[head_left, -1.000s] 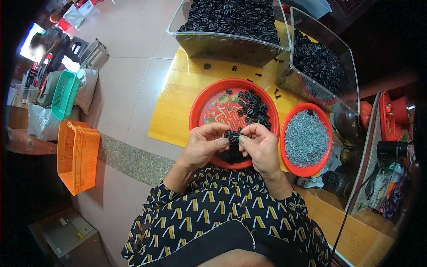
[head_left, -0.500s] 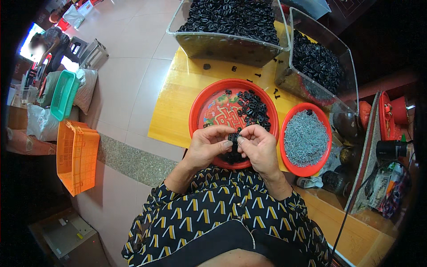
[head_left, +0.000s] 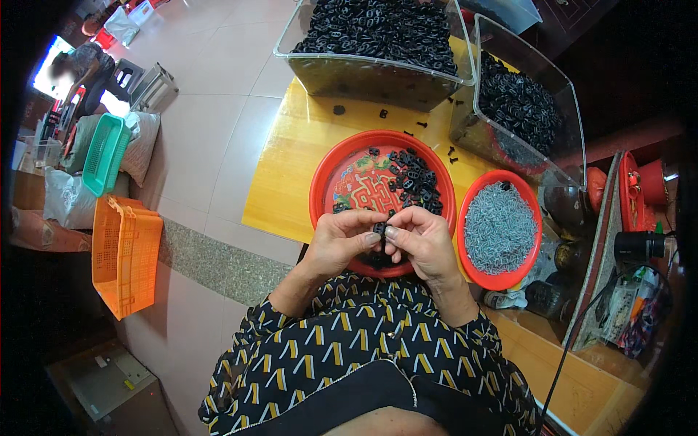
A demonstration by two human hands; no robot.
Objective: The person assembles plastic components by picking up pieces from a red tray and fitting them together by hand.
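Observation:
My left hand (head_left: 343, 238) and my right hand (head_left: 422, 243) meet over the near rim of a red round tray (head_left: 329, 174). Between their fingertips they pinch one small black plastic part (head_left: 379, 229). A heap of the same black parts (head_left: 414, 182) lies in the tray's right half, and more sit under my hands. To the right stands a smaller red bowl (head_left: 468, 203) filled with small grey metal pieces (head_left: 500, 227). Both forearms come up from my patterned black and yellow top.
Two clear plastic bins of black parts stand beyond the tray, one at the back (head_left: 374, 43), one at the right (head_left: 520, 109), on a low yellow wooden table (head_left: 280, 182). An orange crate (head_left: 123, 254) and a green basket (head_left: 104, 154) sit on the tiled floor at left. Clutter fills the right edge.
My hands stay together over the tray's near rim; the fingers have shifted slightly around the small black part. Nothing else has moved.

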